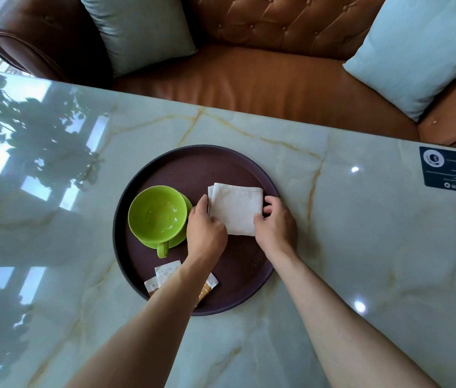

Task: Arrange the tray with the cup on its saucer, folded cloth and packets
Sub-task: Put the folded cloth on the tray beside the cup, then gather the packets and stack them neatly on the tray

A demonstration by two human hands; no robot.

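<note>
A round dark brown tray (190,166) lies on the marble table. On its left side a green cup (156,214) stands on a green saucer (184,238), handle toward me. A folded white cloth (235,208) lies on the tray's right half. My left hand (205,231) grips the cloth's left edge and my right hand (275,222) grips its right edge. Several small packets (165,271) lie at the tray's near edge, partly hidden under my left forearm.
The glossy marble table (361,233) reaches far to both sides. A dark blue card (453,170) lies at its right edge. Behind the table stands a brown leather sofa (263,79) with pale blue cushions (422,51).
</note>
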